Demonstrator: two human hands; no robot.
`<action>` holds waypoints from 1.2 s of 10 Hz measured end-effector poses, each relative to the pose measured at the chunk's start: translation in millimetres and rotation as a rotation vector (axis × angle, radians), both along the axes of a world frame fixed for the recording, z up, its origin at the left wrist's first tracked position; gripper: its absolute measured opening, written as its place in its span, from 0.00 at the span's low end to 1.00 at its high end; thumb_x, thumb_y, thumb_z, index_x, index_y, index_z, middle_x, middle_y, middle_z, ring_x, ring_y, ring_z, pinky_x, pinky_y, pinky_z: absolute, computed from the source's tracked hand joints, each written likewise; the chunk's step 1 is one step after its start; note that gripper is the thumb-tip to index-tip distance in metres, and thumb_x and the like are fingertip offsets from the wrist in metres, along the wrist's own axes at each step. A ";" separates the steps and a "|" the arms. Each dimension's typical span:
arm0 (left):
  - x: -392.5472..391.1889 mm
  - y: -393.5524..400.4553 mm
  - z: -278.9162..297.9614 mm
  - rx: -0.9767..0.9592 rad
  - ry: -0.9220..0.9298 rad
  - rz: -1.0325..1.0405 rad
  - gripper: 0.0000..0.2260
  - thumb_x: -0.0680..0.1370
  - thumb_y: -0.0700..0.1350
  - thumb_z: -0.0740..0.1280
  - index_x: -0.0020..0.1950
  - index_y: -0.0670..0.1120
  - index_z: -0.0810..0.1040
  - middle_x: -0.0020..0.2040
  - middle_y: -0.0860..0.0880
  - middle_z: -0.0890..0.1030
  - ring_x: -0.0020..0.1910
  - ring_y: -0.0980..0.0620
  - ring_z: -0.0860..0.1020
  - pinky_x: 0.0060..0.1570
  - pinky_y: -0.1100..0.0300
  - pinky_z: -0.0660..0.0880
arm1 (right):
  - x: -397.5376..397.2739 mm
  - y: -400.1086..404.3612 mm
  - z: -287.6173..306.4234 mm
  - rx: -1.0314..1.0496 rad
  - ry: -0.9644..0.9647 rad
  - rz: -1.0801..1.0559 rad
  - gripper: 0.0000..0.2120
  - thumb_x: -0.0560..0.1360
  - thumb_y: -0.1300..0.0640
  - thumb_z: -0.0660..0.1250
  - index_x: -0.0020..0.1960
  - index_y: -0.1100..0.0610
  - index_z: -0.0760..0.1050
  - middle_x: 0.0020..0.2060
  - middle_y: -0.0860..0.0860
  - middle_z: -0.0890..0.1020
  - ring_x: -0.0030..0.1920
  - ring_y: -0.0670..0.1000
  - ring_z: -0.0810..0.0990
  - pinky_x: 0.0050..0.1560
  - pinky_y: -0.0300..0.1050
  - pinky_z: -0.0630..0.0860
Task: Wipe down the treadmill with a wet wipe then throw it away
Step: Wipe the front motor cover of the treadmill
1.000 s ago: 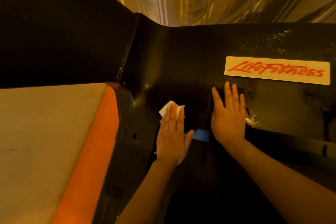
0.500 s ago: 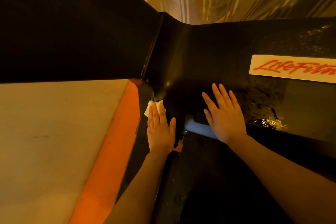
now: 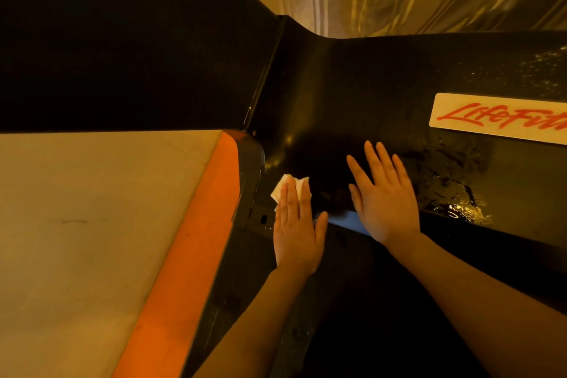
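Since half a second ago left hand [image 3: 296,232] and wipe [image 3: 287,186] sit slightly farther from the orange strip [image 3: 196,242], up onto the shroud [image 3: 352,95] corner; right hand [image 3: 385,193] barely shifts. Left hand lies flat, fingers straight, pressing the wipe onto the shroud; only the wipe's white corners show past the fingertips, well left of the logo [image 3: 497,118]. Right hand is flat and spread, holding nothing, palm on the shroud between wipe and logo. Wet streaks [image 3: 454,190] glisten just below the logo, right of the right hand.

Risks: wipe is only pinned, not gripped, so it can bunch or slide out at the shroud's left edge and drop by the strip. Right palm may skid if it moves onto the wet streaks. Dark lighting makes missed patches likely. Bin not in view.
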State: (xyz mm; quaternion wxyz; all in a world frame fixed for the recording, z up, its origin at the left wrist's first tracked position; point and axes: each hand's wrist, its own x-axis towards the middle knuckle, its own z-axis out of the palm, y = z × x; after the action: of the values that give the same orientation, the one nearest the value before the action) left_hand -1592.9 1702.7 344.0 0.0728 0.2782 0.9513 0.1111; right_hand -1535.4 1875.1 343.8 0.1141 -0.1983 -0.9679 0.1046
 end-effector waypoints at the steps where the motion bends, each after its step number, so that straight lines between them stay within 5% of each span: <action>1: -10.8 0.7 1.5 0.001 -0.012 0.107 0.32 0.80 0.62 0.45 0.80 0.51 0.43 0.80 0.47 0.40 0.79 0.47 0.44 0.76 0.48 0.55 | -0.3 0.0 0.6 0.007 0.006 -0.004 0.23 0.83 0.48 0.55 0.75 0.55 0.65 0.76 0.60 0.60 0.77 0.60 0.54 0.76 0.57 0.53; 3: -46.5 -3.5 4.2 0.029 -0.017 0.286 0.33 0.82 0.58 0.51 0.80 0.48 0.39 0.80 0.44 0.40 0.79 0.47 0.40 0.76 0.49 0.49 | -0.4 -0.3 2.3 0.005 -0.011 0.000 0.27 0.80 0.46 0.47 0.75 0.55 0.65 0.76 0.60 0.61 0.77 0.60 0.55 0.75 0.58 0.54; 7: -15.9 -18.3 0.2 -0.040 0.029 0.161 0.33 0.79 0.62 0.45 0.80 0.47 0.46 0.80 0.45 0.44 0.79 0.46 0.45 0.75 0.47 0.56 | -0.3 -0.5 1.7 0.011 -0.033 -0.001 0.24 0.82 0.47 0.50 0.76 0.54 0.63 0.76 0.60 0.60 0.78 0.60 0.54 0.76 0.57 0.52; 8: -15.5 -30.0 1.0 -0.071 0.055 0.076 0.32 0.80 0.62 0.45 0.80 0.48 0.46 0.80 0.46 0.44 0.79 0.47 0.44 0.76 0.51 0.50 | -0.5 0.0 1.1 0.010 -0.033 -0.005 0.24 0.83 0.47 0.50 0.76 0.54 0.63 0.77 0.60 0.59 0.78 0.59 0.53 0.76 0.56 0.51; 12: -31.4 -35.1 0.5 -0.012 -0.026 0.273 0.34 0.79 0.61 0.47 0.80 0.47 0.43 0.80 0.45 0.42 0.78 0.48 0.40 0.77 0.46 0.52 | -0.2 -0.4 2.2 0.027 -0.038 -0.003 0.26 0.81 0.46 0.49 0.76 0.54 0.63 0.76 0.60 0.60 0.78 0.60 0.54 0.76 0.56 0.50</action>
State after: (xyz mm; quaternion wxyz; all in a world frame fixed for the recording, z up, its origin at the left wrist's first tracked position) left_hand -1624.3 1667.6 344.5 0.0708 0.1443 0.9799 0.1180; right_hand -1535.6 1874.6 346.0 0.0985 -0.2000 -0.9709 0.0873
